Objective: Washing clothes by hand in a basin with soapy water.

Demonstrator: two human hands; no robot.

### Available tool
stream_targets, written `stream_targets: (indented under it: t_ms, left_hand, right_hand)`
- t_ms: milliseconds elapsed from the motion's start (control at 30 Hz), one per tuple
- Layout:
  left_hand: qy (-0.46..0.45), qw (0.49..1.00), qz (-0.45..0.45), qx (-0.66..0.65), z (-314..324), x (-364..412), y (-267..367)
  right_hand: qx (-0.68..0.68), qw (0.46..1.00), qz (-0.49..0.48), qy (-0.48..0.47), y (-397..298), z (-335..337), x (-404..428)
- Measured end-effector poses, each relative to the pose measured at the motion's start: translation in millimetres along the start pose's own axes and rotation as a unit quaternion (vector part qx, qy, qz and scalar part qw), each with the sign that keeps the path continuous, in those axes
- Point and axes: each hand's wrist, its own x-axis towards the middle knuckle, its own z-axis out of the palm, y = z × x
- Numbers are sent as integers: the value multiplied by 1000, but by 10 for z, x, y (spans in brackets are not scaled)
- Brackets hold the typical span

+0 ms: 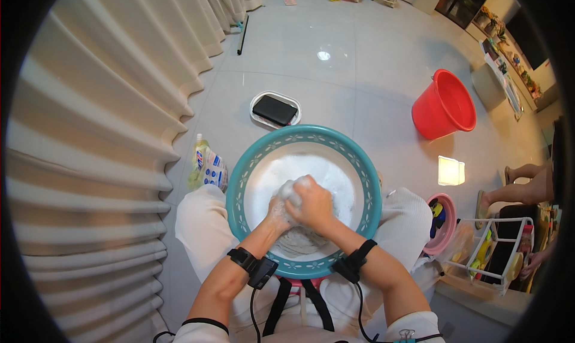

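Both my hands are pressed together over the middle of a teal-rimmed plastic basin (371, 199) between my knees. My right hand (313, 201) is curled over a foam-covered wad of cloth (292, 191). My left hand (279, 210) grips the same wad from the other side, its fingers largely hidden by suds and by the right hand. White soap foam (269, 170) covers most of the water. Just below the hands, a wet grey cloth (298, 243) lies bunched in the near part of the basin.
A soft detergent pouch (207, 165) stands left of the basin, by a long curtain (103, 163). Beyond the basin is a white tray (298, 105) holding a black rectangular device (274, 110). To the right are a red bucket (426, 109), pink basin (449, 224), white rack (498, 239) and another person's legs (516, 195).
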Motion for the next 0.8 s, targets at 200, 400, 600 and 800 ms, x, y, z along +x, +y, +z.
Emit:
stream_targets:
  t_ms: [200, 400, 600, 800]
  left_hand:
    - [120, 992, -44, -1, 423, -268, 761]
    - [173, 981, -75, -50, 647, -220, 787]
    - [104, 973, -169, -120, 53, 4, 669]
    - [54, 968, -136, -206, 424, -150, 562]
  right_hand:
    - [-12, 987, 162, -22, 402, 52, 198]
    - [120, 975, 180, -42, 919, 359, -17]
    - [200, 976, 58, -71, -158, 127, -169]
    - [95, 991, -88, -24, -399, -168, -272]
